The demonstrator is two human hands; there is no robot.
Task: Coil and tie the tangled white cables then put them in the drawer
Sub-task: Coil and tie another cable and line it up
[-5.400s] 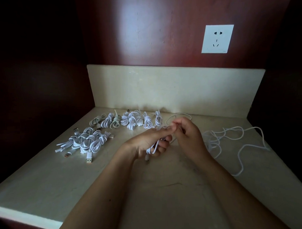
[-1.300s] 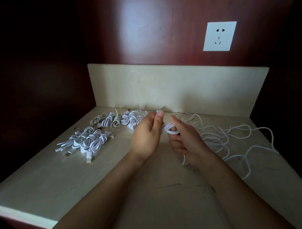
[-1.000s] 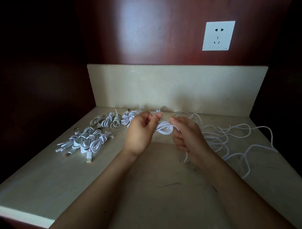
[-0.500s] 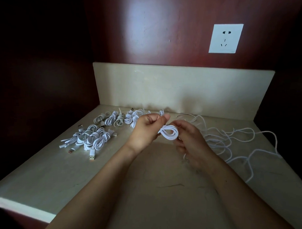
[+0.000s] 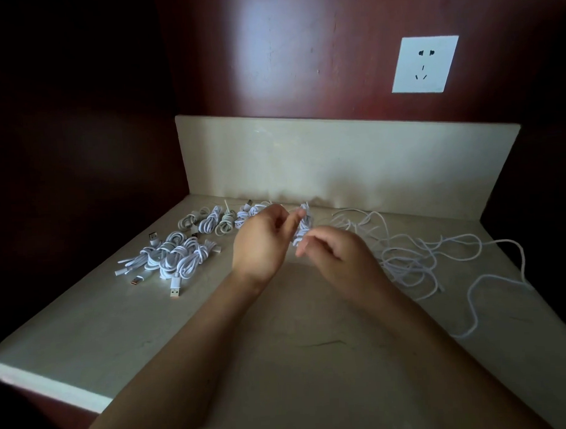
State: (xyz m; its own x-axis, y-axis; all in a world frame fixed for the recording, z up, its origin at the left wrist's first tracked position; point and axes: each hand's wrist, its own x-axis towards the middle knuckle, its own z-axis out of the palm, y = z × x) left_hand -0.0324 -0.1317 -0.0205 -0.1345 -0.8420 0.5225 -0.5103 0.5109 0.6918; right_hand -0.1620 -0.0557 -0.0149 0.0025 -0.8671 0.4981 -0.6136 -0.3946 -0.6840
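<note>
Head view: left hand (image 5: 260,247), right hand (image 5: 337,254) grips both pinch coiled cable (image 5: 303,228).

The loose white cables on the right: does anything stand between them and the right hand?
Nothing visible does. The right hand is close beside the loose cables, but it and the left hand hold a small coil.

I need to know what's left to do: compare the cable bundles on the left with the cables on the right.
The left bundles are wound into compact tied coils; the right cables sprawl in loose tangled loops. The left bundles sit clustered together; the right cables spread wide. Both are white and lie on the counter.
</note>
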